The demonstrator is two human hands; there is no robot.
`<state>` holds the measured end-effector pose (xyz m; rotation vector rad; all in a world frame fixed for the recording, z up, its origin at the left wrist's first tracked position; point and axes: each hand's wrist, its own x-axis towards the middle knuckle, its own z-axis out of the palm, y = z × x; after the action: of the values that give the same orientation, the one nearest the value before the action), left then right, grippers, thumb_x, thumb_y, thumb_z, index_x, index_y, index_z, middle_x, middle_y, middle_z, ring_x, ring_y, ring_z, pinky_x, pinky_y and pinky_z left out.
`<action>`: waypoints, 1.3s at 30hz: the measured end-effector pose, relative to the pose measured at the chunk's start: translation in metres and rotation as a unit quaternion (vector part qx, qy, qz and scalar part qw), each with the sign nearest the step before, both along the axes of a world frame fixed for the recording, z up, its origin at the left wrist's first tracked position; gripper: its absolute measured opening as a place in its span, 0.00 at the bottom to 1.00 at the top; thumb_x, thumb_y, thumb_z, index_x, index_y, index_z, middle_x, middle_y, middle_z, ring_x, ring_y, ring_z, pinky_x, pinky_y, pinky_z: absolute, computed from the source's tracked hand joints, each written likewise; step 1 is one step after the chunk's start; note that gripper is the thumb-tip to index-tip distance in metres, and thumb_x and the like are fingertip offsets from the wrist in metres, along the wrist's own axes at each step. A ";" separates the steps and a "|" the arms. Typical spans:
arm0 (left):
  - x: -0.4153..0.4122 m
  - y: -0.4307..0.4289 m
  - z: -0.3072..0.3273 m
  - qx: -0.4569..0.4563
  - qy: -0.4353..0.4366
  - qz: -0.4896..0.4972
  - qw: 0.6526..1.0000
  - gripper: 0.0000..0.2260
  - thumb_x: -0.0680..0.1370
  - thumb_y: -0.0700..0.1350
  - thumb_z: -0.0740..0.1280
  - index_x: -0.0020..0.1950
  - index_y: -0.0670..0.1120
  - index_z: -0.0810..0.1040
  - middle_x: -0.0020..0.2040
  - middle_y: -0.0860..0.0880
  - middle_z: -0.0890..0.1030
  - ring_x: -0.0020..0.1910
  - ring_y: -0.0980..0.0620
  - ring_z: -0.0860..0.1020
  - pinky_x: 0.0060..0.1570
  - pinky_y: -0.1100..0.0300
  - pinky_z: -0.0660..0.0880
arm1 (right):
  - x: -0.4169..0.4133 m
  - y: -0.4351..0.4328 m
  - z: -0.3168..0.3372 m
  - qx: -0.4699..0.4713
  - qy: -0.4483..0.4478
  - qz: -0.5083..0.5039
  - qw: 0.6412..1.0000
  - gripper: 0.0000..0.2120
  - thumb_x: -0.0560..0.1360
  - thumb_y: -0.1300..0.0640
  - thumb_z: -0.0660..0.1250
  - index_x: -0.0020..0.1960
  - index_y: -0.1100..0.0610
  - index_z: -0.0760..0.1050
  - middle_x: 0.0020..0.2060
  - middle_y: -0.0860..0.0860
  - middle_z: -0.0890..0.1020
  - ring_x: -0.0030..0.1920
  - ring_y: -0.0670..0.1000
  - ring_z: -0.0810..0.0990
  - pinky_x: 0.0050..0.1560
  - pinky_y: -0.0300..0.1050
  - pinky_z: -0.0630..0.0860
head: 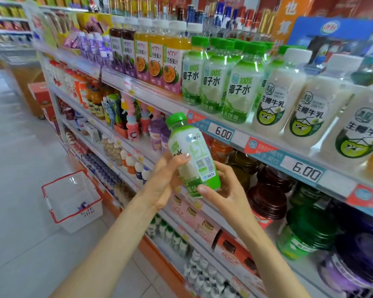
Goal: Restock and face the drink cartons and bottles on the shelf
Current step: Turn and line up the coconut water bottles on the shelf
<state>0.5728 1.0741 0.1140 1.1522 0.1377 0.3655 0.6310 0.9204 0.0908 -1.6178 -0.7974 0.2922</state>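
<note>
Head view: I've got the bottle (pixel 192 160) in both hands, L hand (pixel 164 183) gripping its middle, R hand (pixel 226 190) gripping the base. Cap tilts up-left; matching row (pixel 215 82) on shelf (pixel 241 137) is up-right, R hand nearer.

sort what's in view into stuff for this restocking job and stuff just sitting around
Job: bottle held in left hand and right hand; matching green-capped row on the shelf; floor basket, probably.
Just there: price tag; dark-lidded jars.

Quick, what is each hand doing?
Left hand: holding the bottle.
Right hand: holding the same bottle near its base.
</note>
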 end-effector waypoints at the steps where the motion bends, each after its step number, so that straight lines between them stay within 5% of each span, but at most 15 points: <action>1: 0.000 -0.001 0.000 0.002 -0.002 -0.001 1.000 0.33 0.67 0.51 0.70 0.70 0.41 0.68 0.64 0.37 0.76 0.61 0.37 0.75 0.59 0.38 0.73 | 0.001 0.000 0.001 0.003 0.000 -0.003 1.000 0.31 0.63 0.38 0.74 0.64 0.36 0.68 0.57 0.42 0.79 0.58 0.47 0.78 0.56 0.55 0.77; 4: -0.001 -0.006 -0.002 0.004 -0.007 -0.005 1.000 0.31 0.69 0.50 0.69 0.69 0.40 0.68 0.62 0.38 0.77 0.60 0.40 0.77 0.58 0.42 0.75 | 0.001 0.001 0.003 0.007 -0.023 -0.032 0.999 0.31 0.62 0.41 0.76 0.63 0.37 0.70 0.53 0.42 0.80 0.56 0.45 0.79 0.56 0.54 0.77; 7: 0.000 -0.011 -0.003 0.009 -0.004 0.010 1.000 0.22 0.72 0.45 0.69 0.65 0.43 0.70 0.56 0.45 0.81 0.54 0.48 0.81 0.52 0.53 0.79 | -0.006 0.003 0.005 0.035 -0.067 -0.090 0.993 0.32 0.62 0.48 0.79 0.63 0.41 0.71 0.51 0.41 0.80 0.53 0.43 0.78 0.53 0.42 0.76; 11: 0.000 -0.017 0.004 0.064 0.002 0.001 0.998 0.17 0.69 0.48 0.68 0.57 0.51 0.73 0.48 0.55 0.84 0.50 0.57 0.81 0.46 0.65 0.77 | -0.010 0.006 0.000 0.036 -0.216 -0.167 0.961 0.36 0.62 0.51 0.80 0.67 0.50 0.70 0.54 0.47 0.74 0.56 0.43 0.73 0.54 0.34 0.72; 19: -0.003 -0.028 0.007 0.045 -0.004 0.116 0.992 0.31 0.62 0.49 0.74 0.63 0.44 0.72 0.55 0.45 0.81 0.53 0.48 0.81 0.52 0.54 0.79 | -0.022 0.017 -0.007 0.019 -0.363 -0.307 0.879 0.34 0.63 0.49 0.77 0.66 0.55 0.70 0.48 0.53 0.71 0.47 0.50 0.73 0.42 0.39 0.74; 23: -0.004 -0.018 0.009 -0.018 0.011 0.104 0.994 0.28 0.64 0.48 0.75 0.62 0.42 0.71 0.54 0.45 0.80 0.47 0.50 0.81 0.47 0.54 0.79 | -0.021 0.010 -0.006 0.079 -0.356 -0.233 0.901 0.29 0.67 0.44 0.73 0.64 0.54 0.72 0.51 0.54 0.74 0.53 0.51 0.75 0.51 0.44 0.76; 29: -0.010 -0.006 0.006 -0.068 0.003 -0.035 0.997 0.18 0.72 0.54 0.64 0.57 0.46 0.80 0.51 0.43 0.82 0.49 0.46 0.81 0.50 0.49 0.78 | -0.013 0.003 0.000 0.151 -0.277 -0.144 0.938 0.21 0.69 0.55 0.73 0.60 0.55 0.75 0.49 0.53 0.76 0.47 0.52 0.78 0.46 0.46 0.77; 39: -0.014 -0.009 0.003 -0.045 -0.007 -0.064 0.997 0.25 0.74 0.59 0.61 0.64 0.45 0.75 0.57 0.41 0.80 0.56 0.44 0.79 0.56 0.50 0.77 | -0.018 0.009 -0.005 0.143 -0.336 -0.144 0.920 0.23 0.67 0.62 0.72 0.62 0.57 0.75 0.51 0.53 0.73 0.53 0.44 0.74 0.50 0.31 0.72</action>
<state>0.5584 1.0653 0.1165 1.0637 0.0664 0.2511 0.6125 0.9290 0.0857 -1.5281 -1.0347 -0.6030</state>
